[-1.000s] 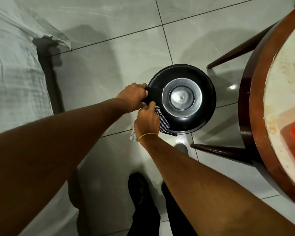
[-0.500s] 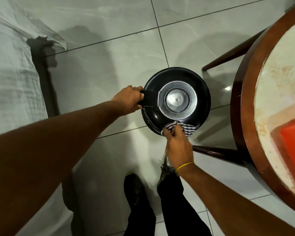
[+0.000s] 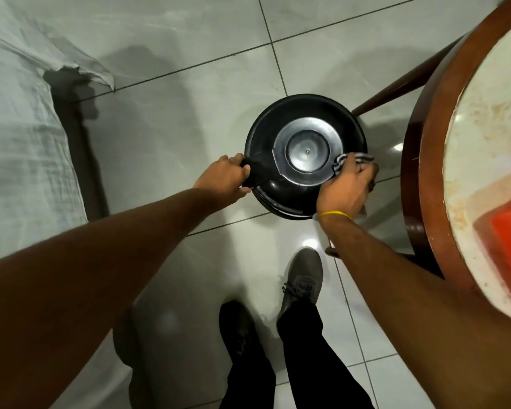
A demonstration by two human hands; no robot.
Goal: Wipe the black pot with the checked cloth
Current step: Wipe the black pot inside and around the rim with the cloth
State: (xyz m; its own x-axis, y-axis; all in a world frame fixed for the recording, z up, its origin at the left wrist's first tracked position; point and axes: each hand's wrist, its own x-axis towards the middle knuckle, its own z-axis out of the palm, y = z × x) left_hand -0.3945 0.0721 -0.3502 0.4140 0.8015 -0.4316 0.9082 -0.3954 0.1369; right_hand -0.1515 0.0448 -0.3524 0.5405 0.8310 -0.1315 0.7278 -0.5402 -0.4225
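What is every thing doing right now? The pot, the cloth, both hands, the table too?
black pot: upside down, held in the air over the floor.
checked cloth: bunched up, pressed on the pot's right side.
left hand: closed on the pot's handle.
right hand: closed on the cloth.
round table: standing at the right, an orange thing lying on it.

the black pot (image 3: pixel 289 119) is held upside down above the tiled floor (image 3: pixel 189 119). its handle is gripped by the left hand (image 3: pixel 224 180). the checked cloth (image 3: pixel 353 159) is pressed on the pot's right side by the right hand (image 3: pixel 347 187). a round table (image 3: pixel 425 143) is seen just beside it.
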